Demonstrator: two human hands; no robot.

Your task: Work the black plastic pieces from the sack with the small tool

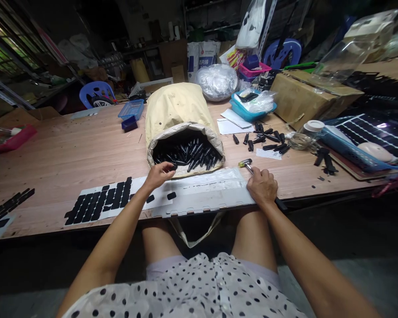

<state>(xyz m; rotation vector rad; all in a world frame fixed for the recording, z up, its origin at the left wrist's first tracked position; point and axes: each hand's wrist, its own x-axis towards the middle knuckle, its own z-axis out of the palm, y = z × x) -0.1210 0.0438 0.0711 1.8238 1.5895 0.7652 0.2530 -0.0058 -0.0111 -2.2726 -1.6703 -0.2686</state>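
My left hand (159,175) is closed in a pinch at the lower lip of a cream woven sack (179,104). At its fingertips shows a small black piece (174,167), partly covered by the fingers. Inside the sack's open mouth lies a heap of glossy black tapered parts (195,152). My right hand (262,185) is wrapped round the handle of a small hammer (245,163), its yellowish-tipped head resting near the table. Between the hands lies a flat white board (205,196). Flat black rounded pieces (99,202) sit in rows at its left, and a single black piece (171,195) lies nearer the middle.
Loose black parts (268,138) are scattered at the right, before a cardboard box (313,95). A blue basin (248,112) with plastic bags stands behind them. Blue baskets (132,109) are left of the sack. The table's front edge runs just above my lap.
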